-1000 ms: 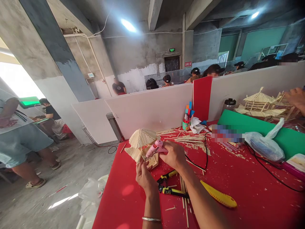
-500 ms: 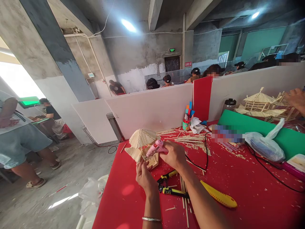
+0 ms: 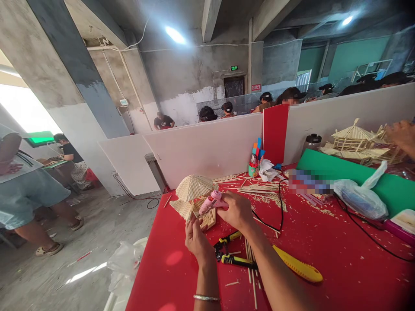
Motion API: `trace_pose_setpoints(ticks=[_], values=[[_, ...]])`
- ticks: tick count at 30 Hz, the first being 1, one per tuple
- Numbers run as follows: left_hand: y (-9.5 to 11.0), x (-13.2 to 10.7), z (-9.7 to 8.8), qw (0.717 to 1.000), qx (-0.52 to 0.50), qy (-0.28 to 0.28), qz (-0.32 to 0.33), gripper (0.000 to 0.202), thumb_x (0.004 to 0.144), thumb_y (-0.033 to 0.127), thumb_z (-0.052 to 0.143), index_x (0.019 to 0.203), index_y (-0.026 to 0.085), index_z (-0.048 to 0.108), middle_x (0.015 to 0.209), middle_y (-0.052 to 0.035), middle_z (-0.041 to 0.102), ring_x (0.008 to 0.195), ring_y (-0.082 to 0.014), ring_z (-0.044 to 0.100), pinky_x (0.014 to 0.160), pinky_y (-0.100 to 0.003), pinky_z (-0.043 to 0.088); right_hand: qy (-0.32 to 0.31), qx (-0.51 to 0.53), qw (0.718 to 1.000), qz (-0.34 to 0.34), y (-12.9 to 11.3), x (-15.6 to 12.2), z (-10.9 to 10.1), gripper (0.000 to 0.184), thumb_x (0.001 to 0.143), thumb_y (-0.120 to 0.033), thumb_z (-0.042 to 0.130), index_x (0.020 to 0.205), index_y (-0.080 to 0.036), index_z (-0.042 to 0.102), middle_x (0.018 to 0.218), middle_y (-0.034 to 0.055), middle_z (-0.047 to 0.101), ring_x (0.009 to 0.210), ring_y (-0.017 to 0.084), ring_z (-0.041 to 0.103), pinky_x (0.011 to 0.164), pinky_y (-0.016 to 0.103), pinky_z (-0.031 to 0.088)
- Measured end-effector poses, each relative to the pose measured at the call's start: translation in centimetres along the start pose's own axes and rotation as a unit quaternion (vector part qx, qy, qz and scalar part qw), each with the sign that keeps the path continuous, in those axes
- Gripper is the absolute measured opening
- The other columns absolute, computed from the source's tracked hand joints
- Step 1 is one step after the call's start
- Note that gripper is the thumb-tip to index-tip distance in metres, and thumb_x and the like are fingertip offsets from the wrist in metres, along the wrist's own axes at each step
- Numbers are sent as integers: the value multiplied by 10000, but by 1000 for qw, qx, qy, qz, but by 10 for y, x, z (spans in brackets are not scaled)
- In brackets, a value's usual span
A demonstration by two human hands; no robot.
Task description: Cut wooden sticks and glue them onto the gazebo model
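Observation:
A small pavilion model (image 3: pixel 193 193) made of thin wooden sticks stands at the far left of the red table (image 3: pixel 340 259). My right hand (image 3: pixel 238 211) is closed round a pink glue gun (image 3: pixel 210 201), its nozzle pointing at the model's lower part. My left hand (image 3: pixel 196 236) sits just below the model, fingers pinched at its base, seemingly on a thin stick I can barely make out. A silver bracelet (image 3: pixel 206 297) circles my left wrist.
Yellow-handled pliers (image 3: pixel 228 249) and a yellow utility knife (image 3: pixel 298 268) lie near my arms. Loose sticks (image 3: pixel 259 190), a black cord (image 3: pixel 279 207), a pen cup (image 3: pixel 253 166), plastic bags (image 3: pixel 359 196), a green board (image 3: pixel 372 181) and another stick model (image 3: pixel 356 142) sit farther back. White partitions (image 3: pixel 207 149) close the table's far side. A co-worker's hand (image 3: pixel 402 134) shows right; people stand left.
My hands, the glue gun and the model stay almost still. People in the background shift slightly.

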State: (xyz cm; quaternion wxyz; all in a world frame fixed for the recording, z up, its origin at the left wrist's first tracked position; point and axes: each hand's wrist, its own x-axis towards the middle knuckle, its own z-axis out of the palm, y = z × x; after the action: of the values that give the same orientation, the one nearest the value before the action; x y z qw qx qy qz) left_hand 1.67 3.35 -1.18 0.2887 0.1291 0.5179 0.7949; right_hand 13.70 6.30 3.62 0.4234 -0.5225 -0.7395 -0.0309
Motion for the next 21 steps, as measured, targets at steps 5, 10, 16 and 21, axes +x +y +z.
trace_pose_setpoints(ticks=[5,10,16,21], values=[[0,1,0,1000,5,2,6,167,618,267,665,743,167,713,1055,-69,666,934,-223,638,610,-279,540,-4,4,1000,-3,1,0,-2,271,744,-200,631,979,-297,724,796,-9,696,737,172,618,620,243,367],[2,0,1,1000,2,8,1,160,610,271,668,716,159,706,1014,-67,666,895,-215,635,578,-263,523,9,1,1000,8,1,0,0,154,761,-218,633,885,-267,710,797,2,697,737,172,615,635,242,367],[2,0,1,1000,-11,6,-2,151,597,257,679,704,157,718,1034,-67,672,907,-204,625,570,-237,503,20,7,1000,12,-4,-1,4,190,746,-210,650,915,-270,713,770,-1,685,742,179,619,637,244,371],[4,-1,1,1000,-13,4,-2,162,604,256,687,726,160,735,1052,-69,676,916,-204,625,571,-233,503,6,13,1000,13,-5,0,2,215,745,-197,642,935,-266,716,781,2,693,745,180,623,644,247,375]])
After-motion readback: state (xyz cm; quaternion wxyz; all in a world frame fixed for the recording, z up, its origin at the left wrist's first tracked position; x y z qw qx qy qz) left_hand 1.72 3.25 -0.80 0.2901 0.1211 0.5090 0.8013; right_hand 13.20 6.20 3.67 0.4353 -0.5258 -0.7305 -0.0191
